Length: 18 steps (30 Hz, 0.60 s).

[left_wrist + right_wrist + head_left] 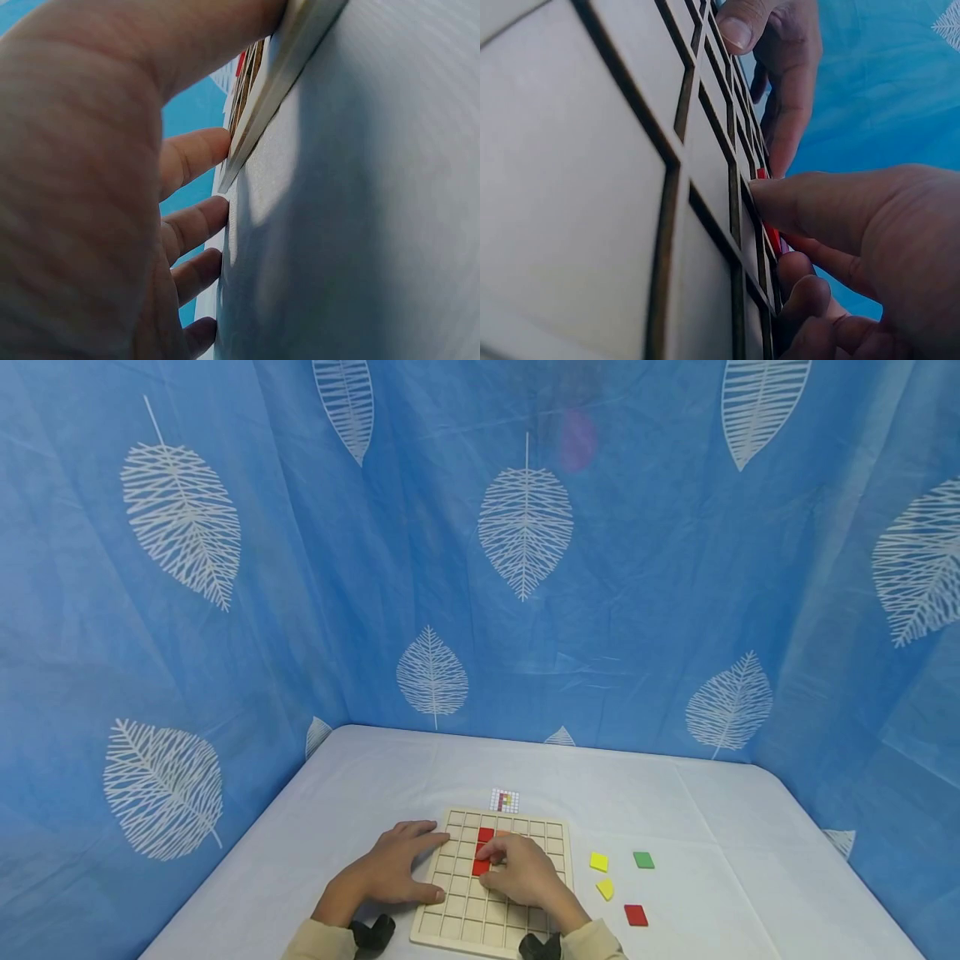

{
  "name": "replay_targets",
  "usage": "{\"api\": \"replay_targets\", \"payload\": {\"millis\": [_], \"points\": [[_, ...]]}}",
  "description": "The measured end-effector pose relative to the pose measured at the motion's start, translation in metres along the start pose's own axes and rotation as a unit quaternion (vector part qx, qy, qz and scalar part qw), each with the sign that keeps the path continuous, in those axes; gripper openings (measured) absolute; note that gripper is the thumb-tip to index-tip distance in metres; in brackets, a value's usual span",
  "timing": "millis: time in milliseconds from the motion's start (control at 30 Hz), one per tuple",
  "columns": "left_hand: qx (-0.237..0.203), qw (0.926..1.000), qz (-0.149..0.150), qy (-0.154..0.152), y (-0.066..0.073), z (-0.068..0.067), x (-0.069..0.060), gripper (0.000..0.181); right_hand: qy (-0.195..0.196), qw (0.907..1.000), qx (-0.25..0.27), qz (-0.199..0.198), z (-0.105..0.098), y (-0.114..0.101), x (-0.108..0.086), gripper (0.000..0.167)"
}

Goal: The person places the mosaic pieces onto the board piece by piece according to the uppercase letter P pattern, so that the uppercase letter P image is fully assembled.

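Note:
A pale wooden grid board (pixel 452 910) lies on the white table. Red square tiles (pixel 486 834) form a short column in its cells, with an orange tile (pixel 503 833) beside the top one, partly hidden. My right hand (pixel 522 870) is over the board, its thumb and index finger pinching the lowest red tile (pixel 480 867) at its cell. My left hand (pixel 397 864) spreads at the board's left side. The left thumb (pixel 217 45) rests on the board's edge, and its index fingertip touches the rim further up.
Right of the board lie a yellow square tile (pixel 598 862), a yellow rounded tile (pixel 605 889), a green tile (pixel 643 860) and a red tile (pixel 636 916). A small colored-grid pattern card (pixel 505 800) lies behind the board. Blue leaf-print curtains (pixel 525 685) surround the table.

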<state>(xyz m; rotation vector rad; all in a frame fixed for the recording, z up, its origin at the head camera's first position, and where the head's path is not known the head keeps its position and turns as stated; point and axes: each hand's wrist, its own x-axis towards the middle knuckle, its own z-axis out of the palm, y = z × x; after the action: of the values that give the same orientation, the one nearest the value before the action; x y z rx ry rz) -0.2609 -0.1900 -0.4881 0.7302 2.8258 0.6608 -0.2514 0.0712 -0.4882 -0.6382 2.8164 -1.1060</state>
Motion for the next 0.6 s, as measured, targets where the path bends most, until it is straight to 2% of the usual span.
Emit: {"api": "replay_targets", "payload": {"millis": [600], "points": [[0.0, 0.9999, 0.01, 0.004, 0.0001, -0.0002, -0.0008, 0.088, 0.003, 0.9999, 0.003, -0.012, 0.0002, 0.001, -0.0023, 0.02]]}}
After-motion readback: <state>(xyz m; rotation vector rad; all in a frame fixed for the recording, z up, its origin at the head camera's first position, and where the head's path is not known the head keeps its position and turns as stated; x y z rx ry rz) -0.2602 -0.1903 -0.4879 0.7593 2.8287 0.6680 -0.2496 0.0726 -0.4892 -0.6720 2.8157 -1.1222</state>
